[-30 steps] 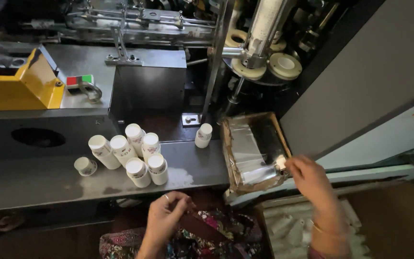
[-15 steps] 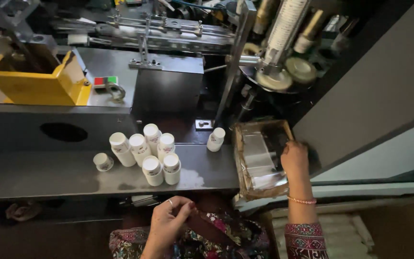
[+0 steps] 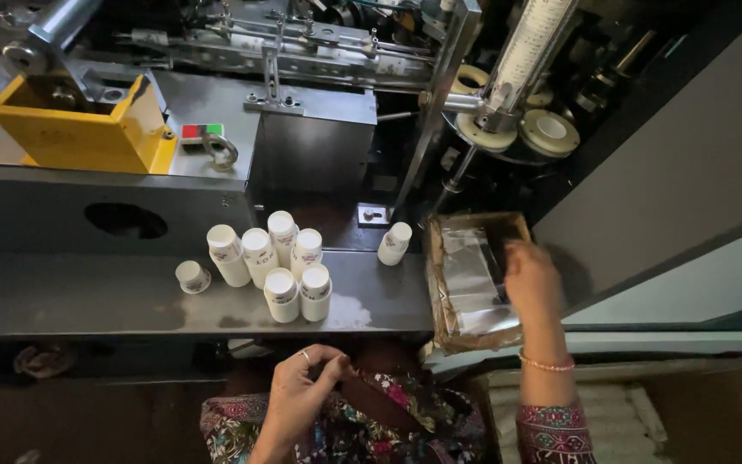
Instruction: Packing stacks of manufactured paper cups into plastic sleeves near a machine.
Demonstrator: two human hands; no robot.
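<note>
Left hand (image 3: 302, 391) rests nearest, over the lap on patterned cloth (image 3: 388, 421), fingers curled together; whether they pinch anything cannot be told. Right hand (image 3: 532, 283) reaches into the box (image 3: 440, 258) at the right end of the desk (image 3: 88, 301). Its fingers bend down onto the clear film (image 3: 470, 279) inside; a firm hold is not visible.

Judged procedure: lift a single sheet of film by its edge, keep the wrist low over the box rim, and draw slowly so that the sheets below stay flat.

Six cup stacks (image 3: 272, 262) stand clustered mid-desk, a single stack (image 3: 394, 243) just left of the box, and one lone cup (image 3: 191, 277) further left. A yellow bin (image 3: 88, 129) sits beyond.
</note>
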